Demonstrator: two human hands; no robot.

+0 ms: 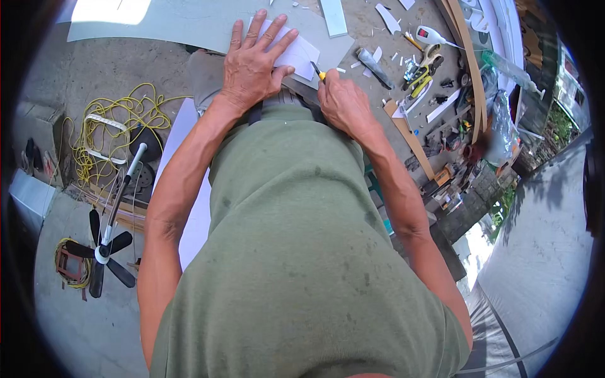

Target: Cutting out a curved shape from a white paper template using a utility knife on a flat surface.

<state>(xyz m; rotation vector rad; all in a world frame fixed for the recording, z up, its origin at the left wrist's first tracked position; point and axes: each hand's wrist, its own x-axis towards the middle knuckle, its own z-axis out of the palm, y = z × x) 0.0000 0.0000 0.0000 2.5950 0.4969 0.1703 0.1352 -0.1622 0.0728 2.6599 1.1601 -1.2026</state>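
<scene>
My left hand lies flat with fingers spread on a white sheet piece, pressing it against a pale board beneath. My right hand is closed around a yellow utility knife. The knife's dark tip points up and left, at the right edge of the white sheet. Whether the blade touches the sheet I cannot tell. Just beyond lies a narrow pale strip. Both hands are close together at the near edge of the work surface, in front of my green shirt.
White offcuts, yellow-handled pliers and a white handheld device lie to the right. A long brown strip curves behind them. On the left are a large pale sheet, tangled yellow cord and a black-bladed fan.
</scene>
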